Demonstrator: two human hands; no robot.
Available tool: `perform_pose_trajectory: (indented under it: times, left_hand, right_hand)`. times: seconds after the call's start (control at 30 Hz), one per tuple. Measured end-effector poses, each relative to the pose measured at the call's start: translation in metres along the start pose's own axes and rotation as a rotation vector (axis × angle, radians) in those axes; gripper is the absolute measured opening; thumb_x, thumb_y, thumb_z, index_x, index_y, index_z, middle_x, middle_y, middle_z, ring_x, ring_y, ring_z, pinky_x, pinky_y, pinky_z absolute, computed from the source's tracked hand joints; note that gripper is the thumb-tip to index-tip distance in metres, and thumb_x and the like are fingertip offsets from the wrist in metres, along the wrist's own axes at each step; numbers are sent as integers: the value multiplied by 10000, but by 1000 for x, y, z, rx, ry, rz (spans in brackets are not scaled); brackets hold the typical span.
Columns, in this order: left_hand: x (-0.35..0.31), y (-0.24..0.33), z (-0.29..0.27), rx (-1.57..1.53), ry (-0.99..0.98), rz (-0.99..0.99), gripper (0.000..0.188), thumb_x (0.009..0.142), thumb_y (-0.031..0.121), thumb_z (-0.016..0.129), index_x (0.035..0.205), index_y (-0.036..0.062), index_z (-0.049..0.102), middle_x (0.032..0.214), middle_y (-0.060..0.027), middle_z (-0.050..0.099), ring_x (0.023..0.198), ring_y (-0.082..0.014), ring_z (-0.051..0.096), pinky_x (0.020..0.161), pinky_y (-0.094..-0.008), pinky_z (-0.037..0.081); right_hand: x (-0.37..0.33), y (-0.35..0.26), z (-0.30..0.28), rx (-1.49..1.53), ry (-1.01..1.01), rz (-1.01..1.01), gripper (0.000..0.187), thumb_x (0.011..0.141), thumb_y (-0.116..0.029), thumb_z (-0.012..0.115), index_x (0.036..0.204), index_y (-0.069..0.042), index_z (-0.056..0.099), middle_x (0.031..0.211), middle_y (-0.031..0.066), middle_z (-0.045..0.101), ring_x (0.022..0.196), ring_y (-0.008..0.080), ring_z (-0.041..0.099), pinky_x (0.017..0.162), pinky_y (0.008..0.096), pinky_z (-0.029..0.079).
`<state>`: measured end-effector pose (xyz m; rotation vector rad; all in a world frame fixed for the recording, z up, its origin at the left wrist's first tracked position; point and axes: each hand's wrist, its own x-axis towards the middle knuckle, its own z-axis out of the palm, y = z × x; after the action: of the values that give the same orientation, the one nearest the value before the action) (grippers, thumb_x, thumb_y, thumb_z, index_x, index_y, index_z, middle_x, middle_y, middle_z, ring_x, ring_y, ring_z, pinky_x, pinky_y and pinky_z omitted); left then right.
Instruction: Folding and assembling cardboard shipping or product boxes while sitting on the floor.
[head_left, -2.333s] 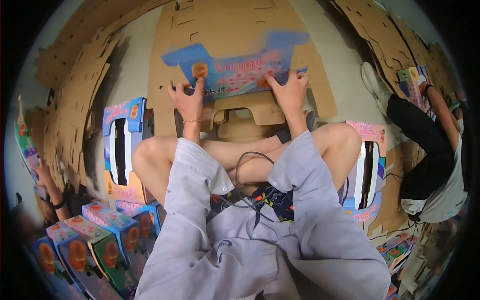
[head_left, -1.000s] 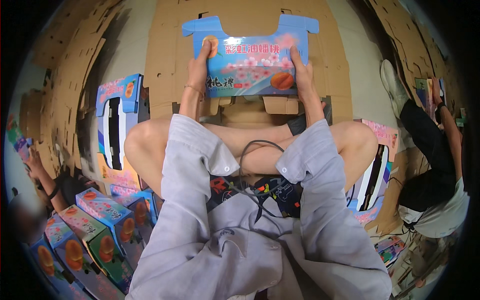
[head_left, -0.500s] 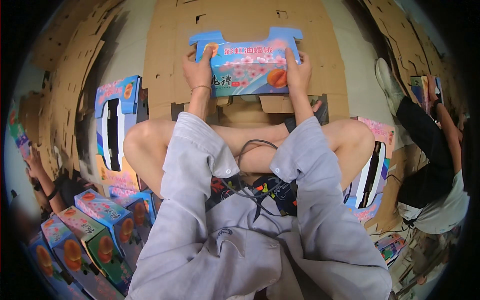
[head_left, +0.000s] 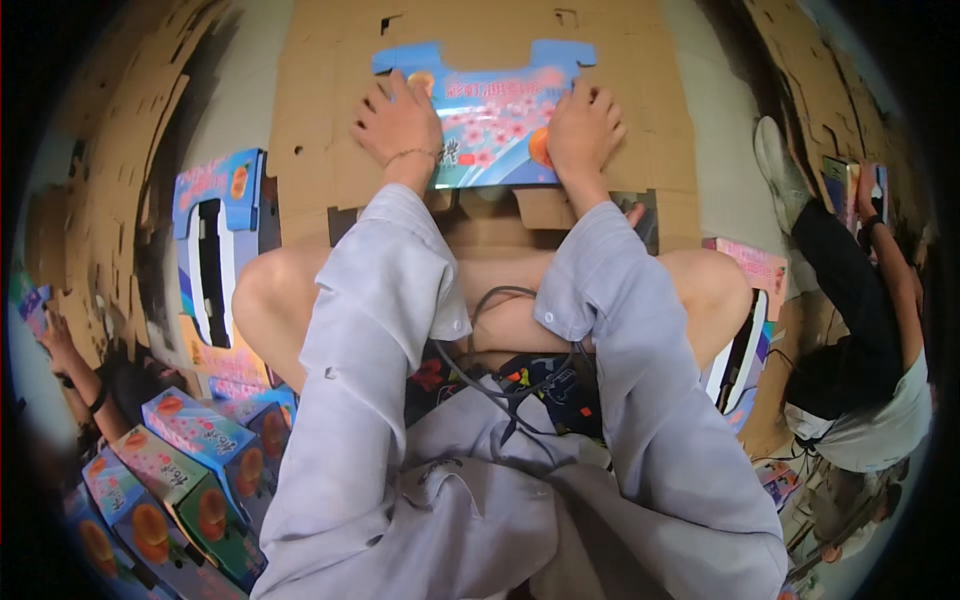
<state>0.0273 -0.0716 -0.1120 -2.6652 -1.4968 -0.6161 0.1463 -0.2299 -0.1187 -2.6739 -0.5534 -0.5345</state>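
Flat blue printed cardboard carton blank, lying at twelve o'clock on the brown corrugated sheet, left hand and right hand spread flat, pressing its ends: likely light, stiff along creases, bendable, best gripped at side edges.

A pale floor lies between brown flat cardboard sheets and stacked die-cut cardboard.
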Motion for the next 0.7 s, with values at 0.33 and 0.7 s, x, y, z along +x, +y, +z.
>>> perform_pose_trajectory:
  times: [0.33, 0.7]
  left_hand:
    - [-2, -2, -20, -279, -106, -73, 512, 863, 523, 435, 1206, 157, 541, 1185, -157, 501, 1087, -340, 437, 889, -482, 310]
    - [-2, 2, -5, -73, -7, -25, 572, 829, 573, 449, 1236, 177, 518, 1195, -171, 491, 1091, -364, 426, 936, -496, 284]
  right_hand:
    - [5, 8, -18, 629, -59, 191, 309, 854, -261, 490, 1121, -126, 571, 1052, 97, 587, 1066, 293, 500, 911, 448, 330]
    - [5, 3, -4, 170, 0, -14, 290, 871, -209, 460, 1125, -122, 572, 1121, 134, 527, 1062, 329, 477, 902, 465, 304]
